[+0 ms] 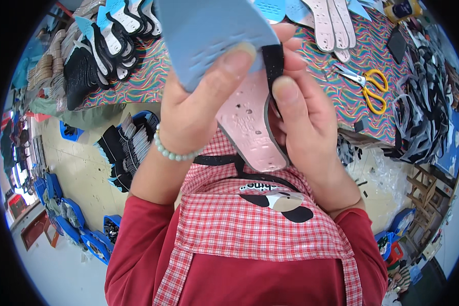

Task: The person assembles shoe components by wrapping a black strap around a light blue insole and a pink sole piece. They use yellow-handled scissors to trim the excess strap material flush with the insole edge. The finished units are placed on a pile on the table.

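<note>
My left hand (199, 97) grips a light blue foam sole piece (209, 35) with the thumb pressed on its lower edge; a pale green bead bracelet circles that wrist. My right hand (303, 115) pinches a black strap (273, 64) against a pink foam sole (247, 122), thumb on the strap's base. The pink sole points down toward my red-and-white checked apron (255, 224). Both pieces are held close together, touching at the middle, raised near the camera.
A table with a wavy multicoloured cloth (352, 86) carries yellow-handled scissors (370, 86), pink soles (331, 23) at the back, blue-and-black soles (107, 41) stacked left, and black straps (423, 107) heaped right. Blue bins (71, 224) line the floor at left.
</note>
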